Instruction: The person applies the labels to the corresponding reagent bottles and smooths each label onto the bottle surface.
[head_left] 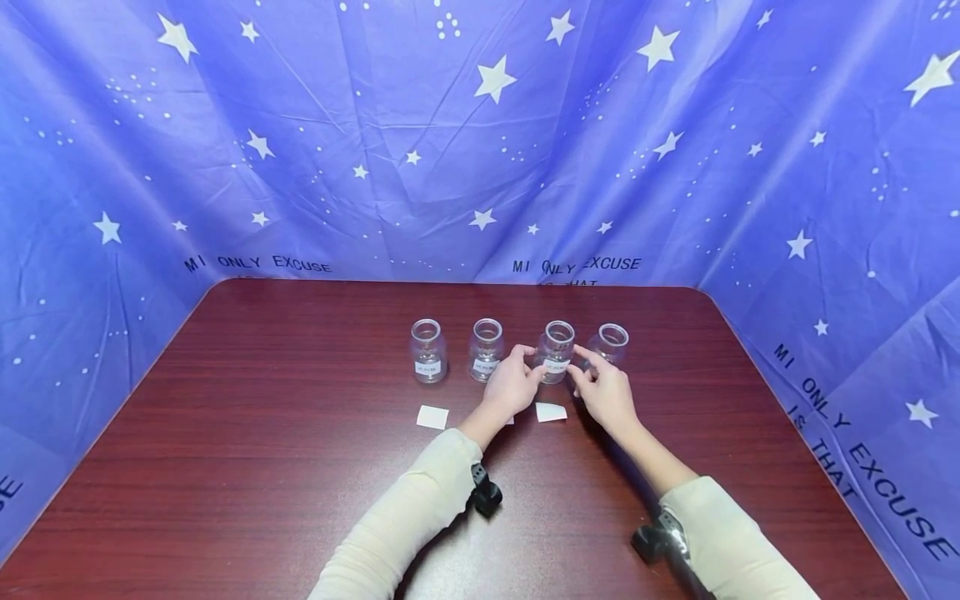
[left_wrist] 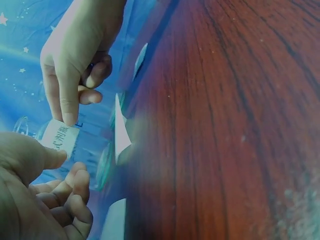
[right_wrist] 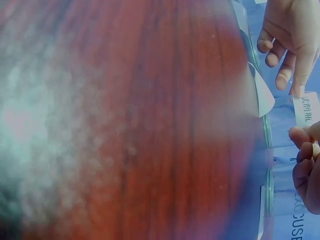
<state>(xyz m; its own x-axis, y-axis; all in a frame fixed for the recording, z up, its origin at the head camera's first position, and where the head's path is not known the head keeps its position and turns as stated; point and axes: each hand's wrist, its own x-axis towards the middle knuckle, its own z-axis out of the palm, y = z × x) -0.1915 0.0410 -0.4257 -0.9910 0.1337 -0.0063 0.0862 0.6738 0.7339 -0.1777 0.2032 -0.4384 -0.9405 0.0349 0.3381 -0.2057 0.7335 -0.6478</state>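
Observation:
A clear glass reagent bottle (head_left: 558, 343) stands upright on the table between my two hands, with a white label (left_wrist: 59, 136) printed in dark characters on its front. My left hand (head_left: 513, 385) holds the bottle from the left, its thumb on one end of the label and the other fingers loosely bent. From the right, my right hand (head_left: 607, 398) pinches the opposite side with thumb and index finger near the label's other end. The index fingertips are partly hidden by the bottle. Just in front lies a curled white paper slip (head_left: 551, 412).
Two more labelled bottles stand on the left, one at the far left (head_left: 427, 354) and one (head_left: 487, 342) beside my left hand. Another bottle (head_left: 613, 337) is partly behind my right hand. A flat paper slip (head_left: 432, 417) lies in front on the dark red table (head_left: 262, 433); a starry blue curtain (head_left: 420, 125) hangs behind.

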